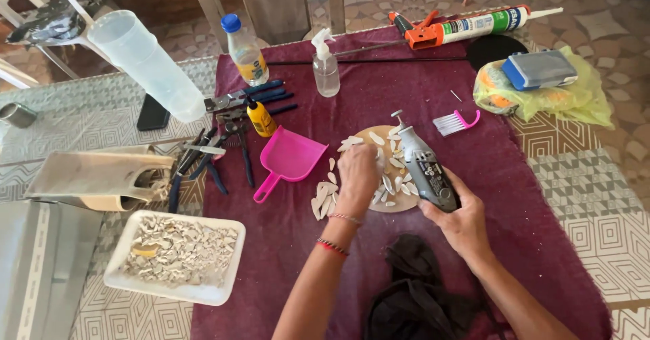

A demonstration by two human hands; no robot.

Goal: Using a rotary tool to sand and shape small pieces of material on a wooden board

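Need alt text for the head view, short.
Over a maroon cloth, the right hand grips a grey rotary tool while the left hand pinches a pale shell piece at a round wooden disc strewn with similar pieces. A pink dustpan lies to the left.

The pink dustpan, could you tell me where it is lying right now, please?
In the head view, the pink dustpan lies on the maroon cloth, just left of the left hand, with the small yellow bottle behind it.

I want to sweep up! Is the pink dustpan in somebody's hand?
No, the pink dustpan lies alone on the cloth; the left hand is on the white pieces and the right hand holds a grey tool.
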